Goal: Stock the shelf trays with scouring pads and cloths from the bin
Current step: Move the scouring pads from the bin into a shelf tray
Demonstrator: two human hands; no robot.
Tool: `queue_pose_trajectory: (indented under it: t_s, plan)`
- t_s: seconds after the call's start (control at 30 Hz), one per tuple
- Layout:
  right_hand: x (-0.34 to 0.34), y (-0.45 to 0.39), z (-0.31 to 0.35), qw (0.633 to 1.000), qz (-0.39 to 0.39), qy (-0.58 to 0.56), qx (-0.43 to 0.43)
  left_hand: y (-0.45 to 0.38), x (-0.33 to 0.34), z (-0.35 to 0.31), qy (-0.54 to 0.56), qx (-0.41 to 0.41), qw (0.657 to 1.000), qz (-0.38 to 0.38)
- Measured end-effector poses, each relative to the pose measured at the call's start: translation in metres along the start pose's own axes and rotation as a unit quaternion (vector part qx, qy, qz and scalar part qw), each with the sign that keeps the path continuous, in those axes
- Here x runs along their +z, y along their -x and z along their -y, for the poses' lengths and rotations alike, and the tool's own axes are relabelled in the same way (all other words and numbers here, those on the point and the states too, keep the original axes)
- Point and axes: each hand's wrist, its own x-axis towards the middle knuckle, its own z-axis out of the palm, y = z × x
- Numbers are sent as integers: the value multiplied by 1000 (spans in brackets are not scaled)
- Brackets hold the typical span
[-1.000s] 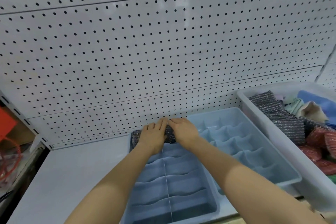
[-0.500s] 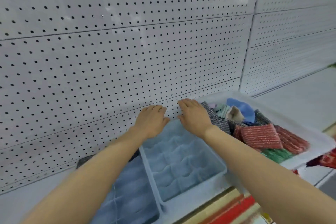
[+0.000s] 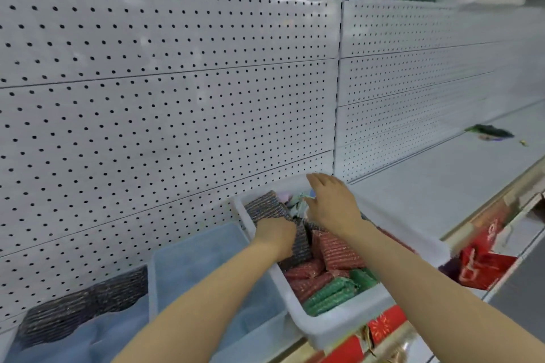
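A white bin (image 3: 339, 330) stands on the shelf at the right, holding dark grey scouring pads (image 3: 265, 209), red pads (image 3: 339, 250), green pads (image 3: 333, 295) and pale cloths (image 3: 295, 203). My left hand (image 3: 275, 234) is down inside the bin, its fingers curled over the edge of a dark grey pad (image 3: 300, 244). My right hand (image 3: 333, 203) hovers over the bin's far end with its fingers spread, holding nothing. Left of the bin sits a light blue divided tray (image 3: 191, 259). Further left is a second tray whose back row holds dark grey pads (image 3: 82, 309).
A white pegboard wall (image 3: 177, 97) rises right behind the trays and bin. Bare white shelf (image 3: 427, 186) runs to the right, with a dark green item (image 3: 489, 131) lying far along it. Red labels (image 3: 483, 265) hang at the shelf's front edge.
Both hands left the trays and moved right into the bin. The left hand dropped onto a dark pad; the right hand went to the bin's far end. The view swung right.
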Motion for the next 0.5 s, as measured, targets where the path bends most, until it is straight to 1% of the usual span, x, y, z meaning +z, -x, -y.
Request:
queue_pose_trajectory:
  t_s: [0.07,0.13,0.2,0.27,0.33,0.43,0.5]
  plan:
    - [0,0,-8,1000,2,-1,-1,-3,4,-1,36,-15,999,-33]
    - [1,0,-15,1000,12,-4,-4,-7,6,3,102,-25,994,-39]
    - [3,-3,-21,1000,19,-15,-6,-12,1,13,187,-57,979,-55]
    - [9,-8,-28,999,35,-19,-15,-14,-14,30,249,-99,958,-99]
    - [18,-13,-27,996,77,-21,-40,-12,-28,53,271,-139,943,-131]
    - [33,-17,-10,977,181,-33,-110,-2,-35,84,282,-176,933,-137]
    - [48,-18,0,961,220,-49,-162,7,-33,97,286,-191,928,-141]
